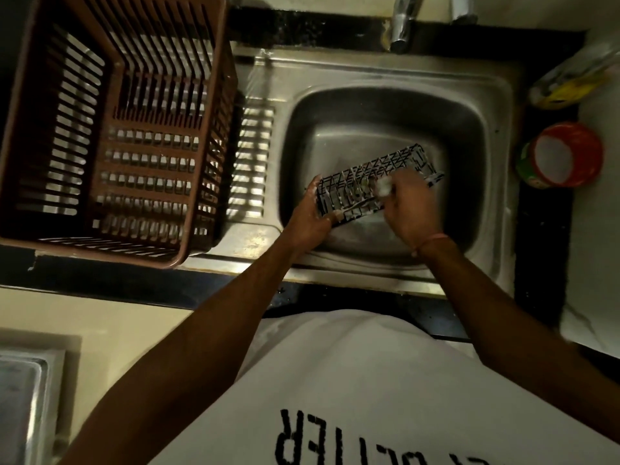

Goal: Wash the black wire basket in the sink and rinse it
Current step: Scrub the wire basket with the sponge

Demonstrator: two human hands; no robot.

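The oblong black wire basket (365,182), streaked with suds, was held tilted over the steel sink (385,129). It was judged light, stiff and slippery, best taken by an end. The left hand (310,218) gripped its near end; the right hand (411,204) pinched a pale foamy scrubber (383,186) against its wires.

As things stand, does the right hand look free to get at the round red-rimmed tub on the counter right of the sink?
Probably not at once: the right hand grips a soapy scrubber against the black wire basket. Nothing stands between it and the red-rimmed tub.
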